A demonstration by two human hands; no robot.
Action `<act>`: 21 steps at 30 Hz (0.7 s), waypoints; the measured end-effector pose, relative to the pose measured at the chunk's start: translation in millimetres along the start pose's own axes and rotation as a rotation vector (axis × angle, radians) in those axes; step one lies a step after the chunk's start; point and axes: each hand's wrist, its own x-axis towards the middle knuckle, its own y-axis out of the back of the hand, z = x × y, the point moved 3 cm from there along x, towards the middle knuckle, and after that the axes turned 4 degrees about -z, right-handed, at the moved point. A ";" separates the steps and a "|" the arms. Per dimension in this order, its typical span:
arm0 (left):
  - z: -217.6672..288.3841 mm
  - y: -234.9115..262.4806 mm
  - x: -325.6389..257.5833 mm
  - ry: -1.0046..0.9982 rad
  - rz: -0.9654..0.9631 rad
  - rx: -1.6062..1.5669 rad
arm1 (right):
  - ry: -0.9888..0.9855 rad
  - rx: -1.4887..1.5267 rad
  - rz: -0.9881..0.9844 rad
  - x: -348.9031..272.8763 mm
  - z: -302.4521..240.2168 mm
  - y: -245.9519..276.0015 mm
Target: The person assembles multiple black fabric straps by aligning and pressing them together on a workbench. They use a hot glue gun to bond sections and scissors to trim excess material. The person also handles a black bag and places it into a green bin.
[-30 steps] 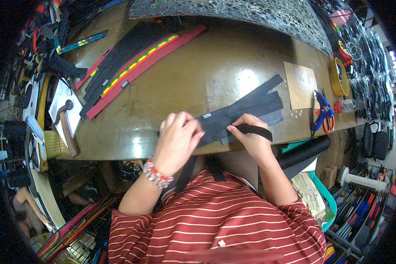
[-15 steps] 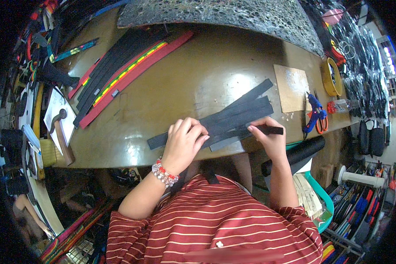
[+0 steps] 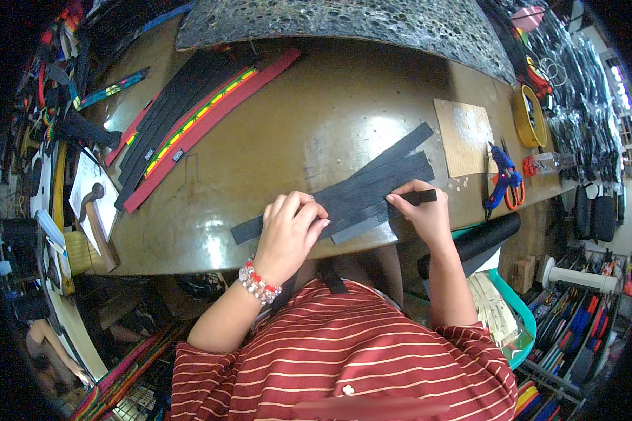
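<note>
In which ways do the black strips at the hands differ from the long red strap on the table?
The black strips are dark, whereas the long red strap is brighter in colour. The left hand and right hand are at the black strips; the long red strap lies apart from both, farther left. Both are long, flat and on the brown table.

No lettering is legible, even on the strap labels (image 3: 178, 155).

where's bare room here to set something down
Widest bare patch: between the red strap and the black strips. A smaller one: between those strips' left end and the hammer. It's crowded rightward, around the cardboard and blue tool.
</note>
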 end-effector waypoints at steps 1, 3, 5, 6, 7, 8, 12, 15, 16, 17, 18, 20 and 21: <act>3.5 -0.2 2.7 0.044 -0.041 0.025 | 0.002 -0.022 0.000 1.1 0.8 -0.5; 17.9 -2.9 11.4 -0.023 -0.040 0.176 | 0.028 -0.049 0.001 3.3 1.3 -2.7; 31.8 -16.7 27.7 -0.086 -0.051 0.189 | 0.063 -0.080 0.009 4.6 1.4 -5.3; 38.3 -25.4 37.9 -0.147 -0.032 0.051 | 0.149 -0.095 0.056 4.1 -0.3 -4.7; 41.1 -34.0 47.0 -0.154 -0.023 0.001 | 0.211 -0.120 0.108 2.4 -1.1 -3.6; 42.4 -41.0 53.3 -0.168 -0.010 -0.056 | 0.290 -0.139 0.169 0.1 -1.5 -1.0; 36.0 -55.4 57.3 -0.150 0.012 -0.064 | -0.100 0.378 0.076 -9.0 29.0 13.4; 33.3 -56.7 53.7 -0.159 0.024 -0.077 | -0.068 0.392 0.101 -4.4 47.2 33.6; 33.5 -56.6 53.6 -0.159 0.024 -0.074 | -0.088 0.323 0.135 -0.7 52.6 39.3; 34.4 -55.7 53.5 -0.175 0.041 -0.076 | -0.082 0.295 0.104 3.3 55.4 41.2; 34.7 -55.9 54.3 -0.159 0.027 -0.071 | -0.078 0.272 0.099 7.5 56.7 43.0; 35.6 -55.0 55.1 -0.155 0.032 -0.075 | -0.092 0.203 0.096 13.9 56.0 44.3; 35.8 -55.0 55.6 -0.155 0.026 -0.076 | -0.107 0.157 0.098 16.2 54.5 44.6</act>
